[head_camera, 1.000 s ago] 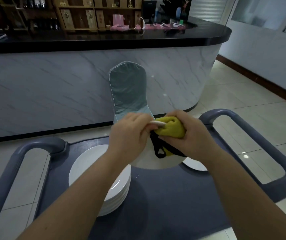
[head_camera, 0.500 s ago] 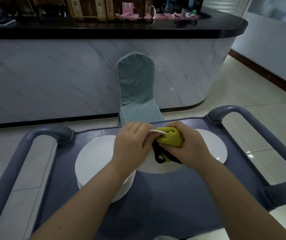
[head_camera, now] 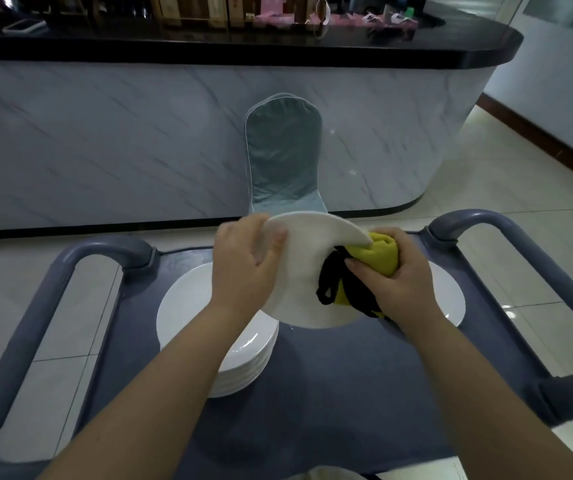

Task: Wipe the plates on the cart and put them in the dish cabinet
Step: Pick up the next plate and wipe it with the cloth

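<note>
Cart (head_camera: 330,393): grey-blue deck with a looped handle at either side, its near edge cut off by the bottom of the view. On the left of the deck stands a stack of white plates (head_camera: 188,306); several rims show at its near side, but the count cannot be made out because the left forearm crosses it. On the right of the deck lies another white plate (head_camera: 447,299), largely hidden behind the right hand, so whether it is one plate or several cannot be told. The plate being wiped (head_camera: 298,258) is held tilted above the deck, between the two groups. The left hand (head_camera: 243,268) grips its left rim, thumb on the near face and fingers curled behind. The right hand (head_camera: 395,285) is closed round a bunched yellow cloth (head_camera: 382,252) with black trim, pressed against the plate's right edge. Beyond the cart a covered chair (head_camera: 283,157) stands against a marble-fronted counter (head_camera: 105,140); the articles on its black top are dim and blurred, only a phone (head_camera: 23,26) being recognisable
</note>
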Motion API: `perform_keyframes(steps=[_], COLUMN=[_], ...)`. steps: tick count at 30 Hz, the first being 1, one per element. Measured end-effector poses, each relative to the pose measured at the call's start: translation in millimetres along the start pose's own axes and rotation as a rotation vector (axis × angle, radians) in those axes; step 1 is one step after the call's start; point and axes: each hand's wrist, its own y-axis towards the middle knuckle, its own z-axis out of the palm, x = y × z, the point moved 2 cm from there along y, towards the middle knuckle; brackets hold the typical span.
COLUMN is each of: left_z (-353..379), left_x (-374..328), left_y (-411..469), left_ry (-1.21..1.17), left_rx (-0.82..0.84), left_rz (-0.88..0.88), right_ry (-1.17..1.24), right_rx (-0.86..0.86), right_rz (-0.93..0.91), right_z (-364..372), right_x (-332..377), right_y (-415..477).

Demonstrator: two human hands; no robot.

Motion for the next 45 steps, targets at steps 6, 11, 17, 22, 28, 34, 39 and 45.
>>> perform_keyframes(steps=[6, 11, 17, 22, 28, 34, 39, 45], left_z=[-0.6, -16.8, 11.0, 16.5, -10.2, 21.1, 15.6, 21.0], left_x=[-64.0, -47.3, 2.4, -32.2, -51.1, -4.9, 33.5, -16.4], left_y=[32.4, 39.9, -5.6, 20.8, 53.7, -3.8, -34.3, -38.6], left_ry=[0.274, -0.299, -0.076, 0.220, -0.304, -0.433, -0.723, -1.217], left_rx=[-0.036, -0.237, 0.013, 0.110, -0.186, -0.081, 0.270, 0.303], left_rz=[0.516, -0.107, -0.154, 0.419, -0.001, -0.453, -1.104, -1.433], right_ry=[-0.200, 0.033, 0.019, -0.197, 0.024, -0.010, -0.461, -0.633], right_rx=[0.138, 0.051, -0.001, 0.122, -0.056, -0.102, -0.079, 0.047], right_rz=[-0.364, -0.212, 0.056, -0.209, -0.235, -0.107, -0.463, -0.803], right_z=[-2.3, -18.2, -4.1, 0.4, -28.5, -22.1, -29.1, -14.6], right_x=[55.5, 59.5, -1.1, 31.2, 63.5, 13.0, -13.8, -31.3], right_y=[31.0, 39.5, 0.8, 17.1, 28.7, 1.0, -10.0, -23.6])
